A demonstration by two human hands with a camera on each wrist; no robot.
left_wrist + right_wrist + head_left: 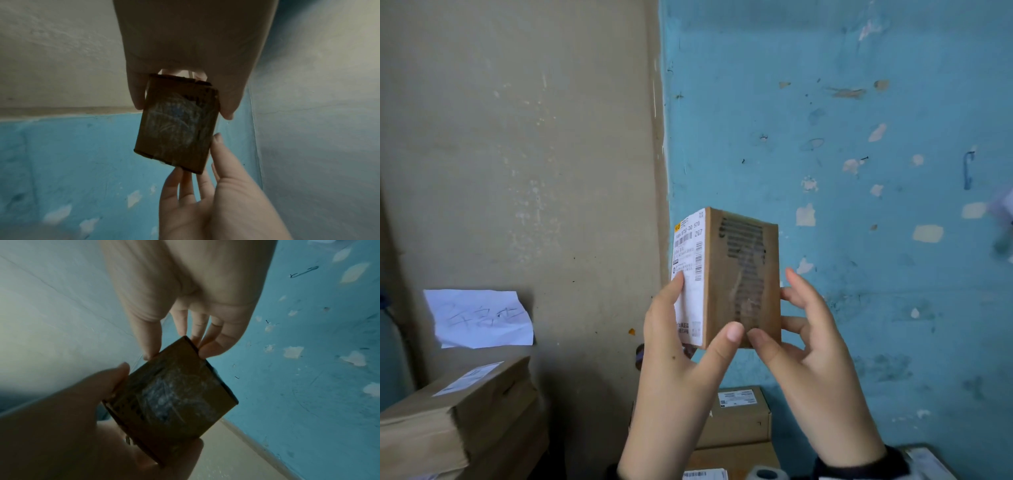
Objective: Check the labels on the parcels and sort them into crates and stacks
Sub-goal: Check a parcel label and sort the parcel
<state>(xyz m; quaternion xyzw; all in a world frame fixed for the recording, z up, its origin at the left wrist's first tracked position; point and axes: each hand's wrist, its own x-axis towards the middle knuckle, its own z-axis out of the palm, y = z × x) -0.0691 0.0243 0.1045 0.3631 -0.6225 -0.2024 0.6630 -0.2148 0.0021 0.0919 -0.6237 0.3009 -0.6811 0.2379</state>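
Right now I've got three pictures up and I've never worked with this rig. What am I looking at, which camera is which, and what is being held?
There is no machine here: a person works with two bare hands. The big picture comes from a camera on the head, looking forward. The other two come from cameras on each wrist, looking along the hand, so they are darker.

The left hand and right hand hold up one small cardboard parcel in front of a blue wall. Its white shipping label faces left, under the left fingers; the brown face carries clear tape.

Below lie other labelled cardboard boxes: a stack at the left with a handwritten paper note behind it, and boxes under the hands.
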